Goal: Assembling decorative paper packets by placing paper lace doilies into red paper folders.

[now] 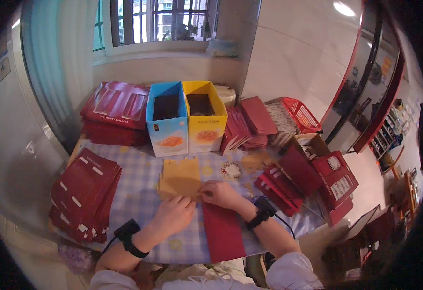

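Checked tablecloth (139, 193): both hands (175, 212) pinch tan card (180, 179).

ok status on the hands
Left hand and right hand both on tan paper stack. Red envelope flat beside them. Nothing in the way.

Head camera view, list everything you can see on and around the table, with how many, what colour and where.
Table: one, blue-and-white checked cloth, centre.
Tan sheets: a small stack, tan, mid-table at the fingertips.
Red envelope: one, dark red, flat at the near edge under the right wrist.
Red envelope piles: several, dark red; near left, back left, back centre-right, right.
Boxes: two, open, side by side at the back; blue, yellow.
Basket: one, red, back right.
Window: one, barred, above.
Wristbands: two, black, one per wrist.
Left hand: on the tan sheets' near edge.
Right hand: touching the tan sheets.
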Available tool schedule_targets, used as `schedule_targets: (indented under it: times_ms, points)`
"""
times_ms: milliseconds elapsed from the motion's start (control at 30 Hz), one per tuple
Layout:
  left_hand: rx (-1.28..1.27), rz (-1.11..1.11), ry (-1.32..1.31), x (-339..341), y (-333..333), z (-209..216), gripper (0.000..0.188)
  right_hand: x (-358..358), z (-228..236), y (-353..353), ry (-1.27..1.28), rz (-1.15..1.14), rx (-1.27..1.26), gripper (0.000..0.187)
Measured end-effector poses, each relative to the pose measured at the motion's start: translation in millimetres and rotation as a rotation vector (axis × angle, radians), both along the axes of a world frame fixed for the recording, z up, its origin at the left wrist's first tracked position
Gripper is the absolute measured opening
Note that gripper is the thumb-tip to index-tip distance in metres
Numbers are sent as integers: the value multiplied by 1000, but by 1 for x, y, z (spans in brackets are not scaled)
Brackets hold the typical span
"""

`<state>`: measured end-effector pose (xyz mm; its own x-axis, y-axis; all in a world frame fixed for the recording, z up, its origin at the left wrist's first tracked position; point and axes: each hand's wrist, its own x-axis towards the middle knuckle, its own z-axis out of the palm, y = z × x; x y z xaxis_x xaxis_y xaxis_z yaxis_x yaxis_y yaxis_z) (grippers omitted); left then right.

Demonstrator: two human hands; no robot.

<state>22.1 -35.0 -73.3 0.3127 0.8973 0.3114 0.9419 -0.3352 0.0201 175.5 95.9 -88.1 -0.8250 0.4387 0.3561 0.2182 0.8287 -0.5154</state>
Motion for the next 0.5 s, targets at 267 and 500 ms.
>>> schedule_targets:
  times_ms: [267, 500]
  points:
    - [168, -84, -22, 1, 0, 14, 18, 7, -4, 12, 177, -101, -287, 20]
    - [-418, 167, -241, -5, 18, 20, 33, 12, 4, 17, 126, -100, -283, 19]
